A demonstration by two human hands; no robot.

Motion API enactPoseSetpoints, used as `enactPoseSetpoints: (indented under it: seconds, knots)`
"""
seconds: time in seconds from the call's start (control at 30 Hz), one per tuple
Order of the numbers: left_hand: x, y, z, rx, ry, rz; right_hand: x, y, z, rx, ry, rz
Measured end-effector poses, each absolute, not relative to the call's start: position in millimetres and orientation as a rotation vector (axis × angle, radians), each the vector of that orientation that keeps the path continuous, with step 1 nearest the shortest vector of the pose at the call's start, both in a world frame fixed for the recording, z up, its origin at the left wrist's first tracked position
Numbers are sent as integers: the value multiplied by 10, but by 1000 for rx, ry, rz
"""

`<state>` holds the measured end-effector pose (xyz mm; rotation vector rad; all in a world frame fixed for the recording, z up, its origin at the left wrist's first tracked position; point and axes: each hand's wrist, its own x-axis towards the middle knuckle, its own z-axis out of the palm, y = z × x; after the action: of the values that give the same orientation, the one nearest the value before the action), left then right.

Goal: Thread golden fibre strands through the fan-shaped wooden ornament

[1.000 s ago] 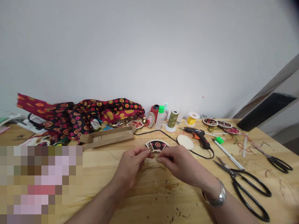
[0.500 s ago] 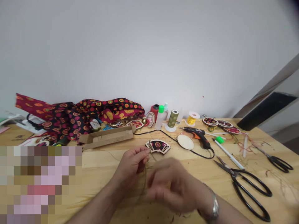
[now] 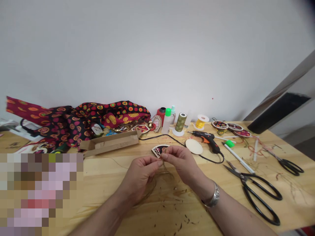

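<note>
My left hand (image 3: 144, 172) is closed in a pinch on a thin olive thread (image 3: 164, 167), low over the middle of the table. Close beside it, my right hand (image 3: 181, 163) pinches the same thread between thumb and fingertips. Loose lengths of it curve down below both hands. Just behind the fingertips lies a fan-shaped ornament (image 3: 156, 151) with a pale wooden frame and dark patterned cloth; my right hand covers its right part. Whether the thread is tied to the ornament I cannot tell.
A glue gun (image 3: 208, 140) and a cream oval disc (image 3: 194, 146) lie behind my right hand. Large black-handled scissors (image 3: 256, 193) rest at right, smaller scissors (image 3: 287, 164) beyond. A cardboard tray (image 3: 110, 144), patterned cloth (image 3: 98, 114), an olive thread spool (image 3: 180, 124) and a yellow spool (image 3: 201, 122) stand behind.
My right hand, blurred and lower before, has moved up and away to meet my left fingertips at the thread. It now covers part of the fan-shaped ornament. The view has shifted slightly.
</note>
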<state>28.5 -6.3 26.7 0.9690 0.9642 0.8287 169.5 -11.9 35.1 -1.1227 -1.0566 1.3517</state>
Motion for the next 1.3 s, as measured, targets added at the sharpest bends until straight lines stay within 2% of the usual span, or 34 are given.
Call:
enactPoseSetpoints:
  seconds: [0.17,0.53,0.87,1.3]
  knots:
    - [286,-84,275,969,945,866,1686,-92,316,-1092,-1041,1338]
    - [294,-68,297,886,1010,904,1756,-127,443,-1001,-1136,1680]
    - [282,-55,246,960,1058,895,1713,-105,345,-1268,-1150,1442]
    - [303,-65,276,1007,1065,845,1696,-112,405,-1381,-1317,1145]
